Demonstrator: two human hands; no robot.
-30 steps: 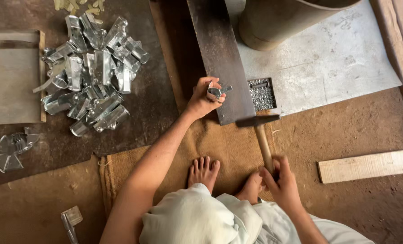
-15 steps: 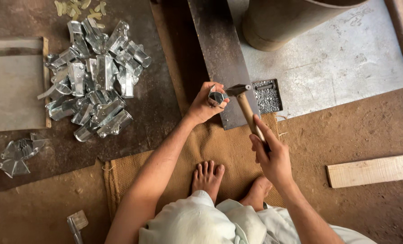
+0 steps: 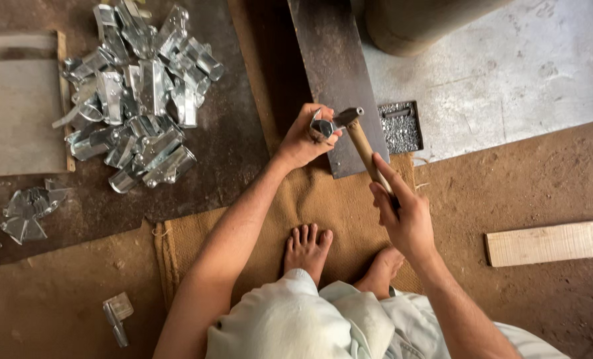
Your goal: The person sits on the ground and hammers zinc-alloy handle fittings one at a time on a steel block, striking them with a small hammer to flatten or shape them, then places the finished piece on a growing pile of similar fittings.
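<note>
The long dark steel plate (image 3: 333,73) is lying flat on the floor, its long axis running from the top of the view down toward the person's feet; everything below is placed against it. A woven brown burlap mat (image 3: 310,199) is spreading out from under the plate's near end. Well off the plate's left edge, a heap of bright folded sheet-metal pieces (image 3: 140,100) is resting on dark ground. Just beside its right edge, a small dark tray of fine metal bits (image 3: 400,127) is sitting.

The right hand (image 3: 403,213) is gripping the pale wooden handle of a hammer (image 3: 363,146), fingers wrapped shut around it — the handle is slanting up and left, and the steel head is sitting over the plate's near end, at the workpiece. The left hand (image 3: 303,139) is pinching a small shiny bent metal piece (image 3: 322,126) against the plate's left edge, fingers clamped on it — it is lying directly at the hammer head, on the left-hand side.
</note>
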